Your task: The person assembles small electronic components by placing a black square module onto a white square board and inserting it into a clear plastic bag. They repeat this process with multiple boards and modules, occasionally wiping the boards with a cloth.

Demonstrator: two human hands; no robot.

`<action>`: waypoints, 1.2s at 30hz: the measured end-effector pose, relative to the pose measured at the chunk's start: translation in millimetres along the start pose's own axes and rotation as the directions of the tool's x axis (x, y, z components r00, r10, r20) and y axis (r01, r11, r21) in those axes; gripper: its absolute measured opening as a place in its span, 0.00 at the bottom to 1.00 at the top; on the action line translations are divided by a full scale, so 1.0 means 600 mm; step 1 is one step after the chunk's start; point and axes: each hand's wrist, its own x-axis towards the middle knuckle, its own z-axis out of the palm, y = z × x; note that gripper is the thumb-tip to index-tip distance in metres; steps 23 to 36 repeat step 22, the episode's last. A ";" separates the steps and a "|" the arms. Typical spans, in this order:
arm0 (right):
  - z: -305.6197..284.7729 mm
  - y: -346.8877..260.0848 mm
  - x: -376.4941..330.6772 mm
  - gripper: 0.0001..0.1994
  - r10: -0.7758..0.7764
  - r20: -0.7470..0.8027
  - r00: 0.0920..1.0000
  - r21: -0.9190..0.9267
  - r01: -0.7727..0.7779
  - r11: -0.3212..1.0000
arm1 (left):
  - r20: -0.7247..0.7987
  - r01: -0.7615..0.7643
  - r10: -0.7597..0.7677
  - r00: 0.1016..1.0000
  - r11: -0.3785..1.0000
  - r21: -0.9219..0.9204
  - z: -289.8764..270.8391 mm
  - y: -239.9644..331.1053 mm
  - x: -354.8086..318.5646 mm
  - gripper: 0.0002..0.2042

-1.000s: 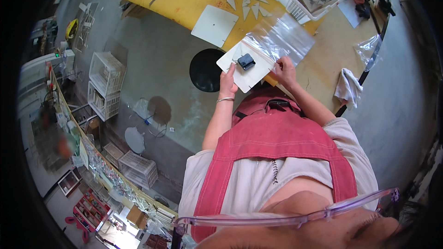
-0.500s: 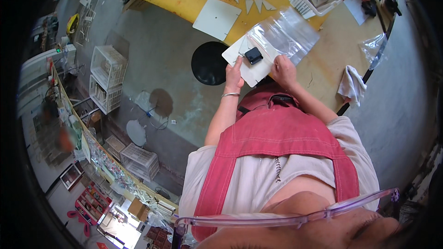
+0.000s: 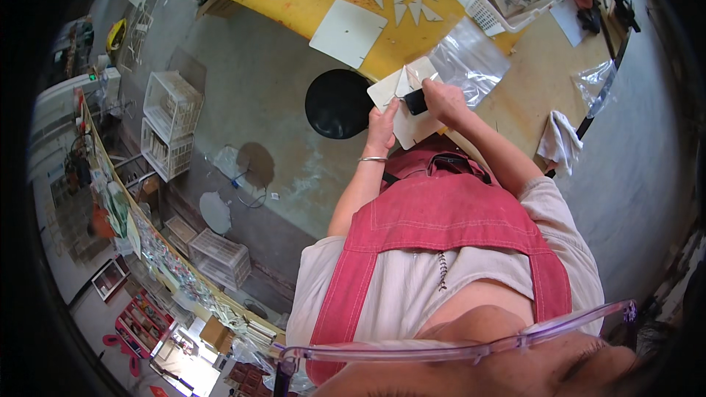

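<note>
My left hand (image 3: pixel 381 127) grips the near left edge of a white square panel (image 3: pixel 418 129), its thumb on top. On the panel sits a small black box-shaped part (image 3: pixel 415 101), partly covered by the fingers of my right hand (image 3: pixel 445 101). Those fingers are closed beside the black part, and what they pinch, if anything, is hidden. White pointed pieces (image 3: pixel 409 79) show on the far part of the panel, just past the black part. A clear plastic bag (image 3: pixel 471 62) lies on the table directly beyond my right hand.
Another white square panel (image 3: pixel 348 31) lies at the edge of the yellow-topped table (image 3: pixel 301 0), near several loose white triangles (image 3: pixel 414 0). A white plastic basket (image 3: pixel 507 22) stands at the far right. A black round stool (image 3: pixel 337 104) is left of my hands; a white cloth (image 3: pixel 560 141) lies right.
My right hand has moved left from the panel's right side onto the black part. My left hand and the panel have shifted slightly right and nearer.
</note>
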 end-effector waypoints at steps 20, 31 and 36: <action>-0.051 -0.043 0.046 0.11 0.308 -0.259 0.916 0.450 -0.167 0.877 | 0.037 -0.137 0.133 0.990 0.980 0.146 0.028 0.060 -0.048 0.12; -0.062 -0.049 0.049 0.13 0.337 -0.210 0.918 0.487 -0.200 0.850 | 0.055 -0.205 0.198 0.979 0.954 0.220 0.036 0.066 -0.048 0.13; -0.062 -0.049 0.049 0.13 0.337 -0.210 0.918 0.487 -0.200 0.850 | 0.055 -0.205 0.198 0.979 0.954 0.220 0.036 0.066 -0.048 0.13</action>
